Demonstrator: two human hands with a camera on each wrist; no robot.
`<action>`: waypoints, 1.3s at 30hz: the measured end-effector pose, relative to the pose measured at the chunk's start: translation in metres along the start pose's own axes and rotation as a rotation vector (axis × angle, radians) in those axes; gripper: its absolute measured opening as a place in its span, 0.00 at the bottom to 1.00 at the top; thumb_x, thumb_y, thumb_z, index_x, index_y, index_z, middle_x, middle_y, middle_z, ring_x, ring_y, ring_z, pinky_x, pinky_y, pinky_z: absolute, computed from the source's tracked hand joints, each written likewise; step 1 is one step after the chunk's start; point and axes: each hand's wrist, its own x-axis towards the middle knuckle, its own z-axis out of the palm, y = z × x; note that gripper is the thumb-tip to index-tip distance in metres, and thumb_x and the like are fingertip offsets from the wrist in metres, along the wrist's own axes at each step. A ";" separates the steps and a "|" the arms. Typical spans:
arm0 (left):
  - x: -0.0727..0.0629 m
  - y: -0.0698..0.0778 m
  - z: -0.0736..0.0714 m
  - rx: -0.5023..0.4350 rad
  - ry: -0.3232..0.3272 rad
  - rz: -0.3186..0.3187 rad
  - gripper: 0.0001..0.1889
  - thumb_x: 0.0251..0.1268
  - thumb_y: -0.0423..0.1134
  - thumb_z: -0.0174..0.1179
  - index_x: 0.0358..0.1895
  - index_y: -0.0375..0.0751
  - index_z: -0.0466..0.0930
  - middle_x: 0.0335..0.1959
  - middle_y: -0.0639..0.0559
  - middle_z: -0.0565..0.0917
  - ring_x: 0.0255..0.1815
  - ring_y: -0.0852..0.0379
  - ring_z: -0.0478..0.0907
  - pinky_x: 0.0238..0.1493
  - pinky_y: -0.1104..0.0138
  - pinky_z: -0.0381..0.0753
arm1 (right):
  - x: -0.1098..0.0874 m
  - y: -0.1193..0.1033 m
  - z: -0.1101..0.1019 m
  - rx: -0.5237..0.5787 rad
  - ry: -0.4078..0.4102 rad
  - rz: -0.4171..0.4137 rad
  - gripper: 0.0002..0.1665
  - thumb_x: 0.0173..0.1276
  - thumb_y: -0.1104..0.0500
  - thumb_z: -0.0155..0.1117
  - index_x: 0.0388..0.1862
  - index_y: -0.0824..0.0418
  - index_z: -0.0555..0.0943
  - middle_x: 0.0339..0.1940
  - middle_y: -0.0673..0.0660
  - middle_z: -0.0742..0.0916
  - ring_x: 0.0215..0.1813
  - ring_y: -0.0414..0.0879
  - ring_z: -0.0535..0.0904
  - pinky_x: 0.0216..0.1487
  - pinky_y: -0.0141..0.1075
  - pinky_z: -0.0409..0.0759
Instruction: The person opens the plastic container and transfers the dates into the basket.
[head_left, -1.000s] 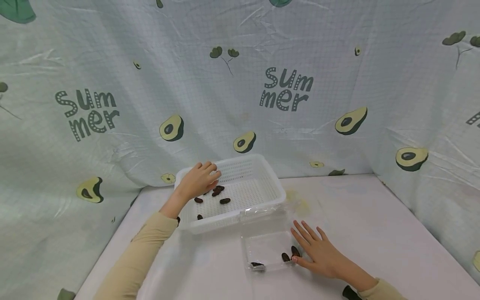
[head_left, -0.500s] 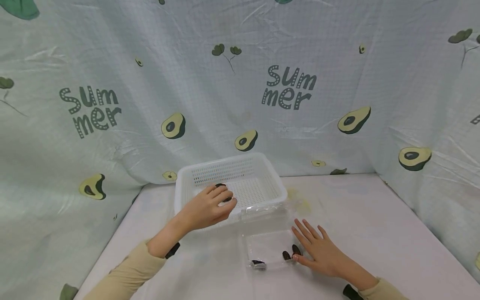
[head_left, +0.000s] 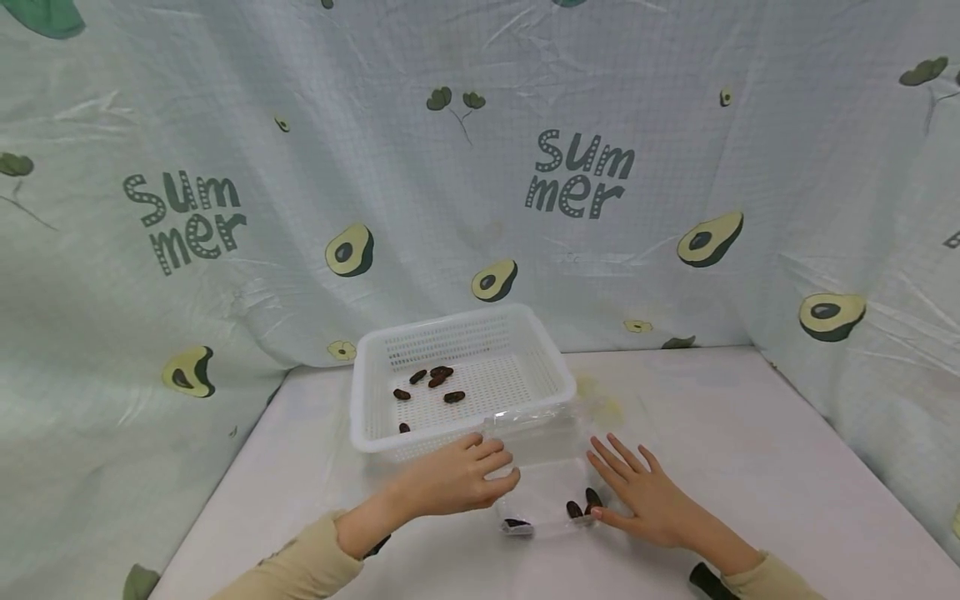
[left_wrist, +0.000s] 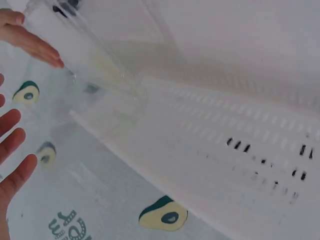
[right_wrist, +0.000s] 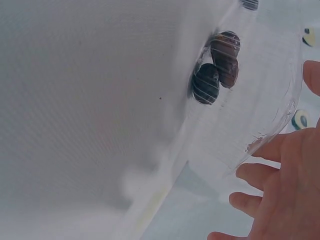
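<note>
My left hand (head_left: 453,479), palm down with bent fingers, is over the left edge of a clear plastic clamshell box (head_left: 536,479). Its thumb and index fingertip are hidden, so I cannot tell whether they pinch anything; the left wrist view shows only some fingers (left_wrist: 17,172). My right hand (head_left: 648,500) lies with straight, spread fingers at the box's right side, fingertips touching its edge in the right wrist view. Inside the box, several dark brown dates (head_left: 574,509) lie along the near side. More dates (head_left: 454,397) are in the white perforated basket (head_left: 536,404) behind.
The basket stands on the white-covered table (head_left: 712,425), its near rim overlapped by the box's raised lid (head_left: 525,419). A curtain (head_left: 420,200) printed with avocados and lettering hangs close behind the table. A dark device (head_left: 708,581) sits by the right sleeve.
My left hand has moved from above the basket, toward me and to the right, to the plastic box. The dates in the basket are uncovered now. My right hand has stayed beside the box.
</note>
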 end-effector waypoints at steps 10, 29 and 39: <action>0.019 0.030 0.033 -0.035 -0.148 0.049 0.10 0.60 0.58 0.47 0.40 0.62 0.71 0.36 0.65 0.73 0.37 0.65 0.67 0.34 0.71 0.63 | 0.000 -0.001 0.002 0.026 0.013 0.007 0.43 0.61 0.34 0.46 0.68 0.56 0.57 0.72 0.54 0.57 0.72 0.37 0.28 0.60 0.62 0.52; 0.046 0.034 0.053 0.000 -0.390 0.231 0.18 0.41 0.69 0.47 0.39 0.77 0.73 0.43 0.69 0.73 0.42 0.69 0.67 0.39 0.73 0.69 | 0.001 0.000 0.004 0.020 0.022 -0.017 0.42 0.62 0.34 0.45 0.68 0.56 0.57 0.72 0.54 0.57 0.71 0.35 0.26 0.60 0.61 0.52; 0.047 0.039 0.060 -0.027 -0.363 0.191 0.09 0.49 0.63 0.52 0.34 0.75 0.76 0.40 0.69 0.74 0.42 0.68 0.69 0.42 0.71 0.72 | 0.000 0.001 0.002 0.018 0.015 -0.004 0.42 0.62 0.34 0.45 0.68 0.56 0.56 0.72 0.53 0.56 0.71 0.35 0.26 0.60 0.61 0.53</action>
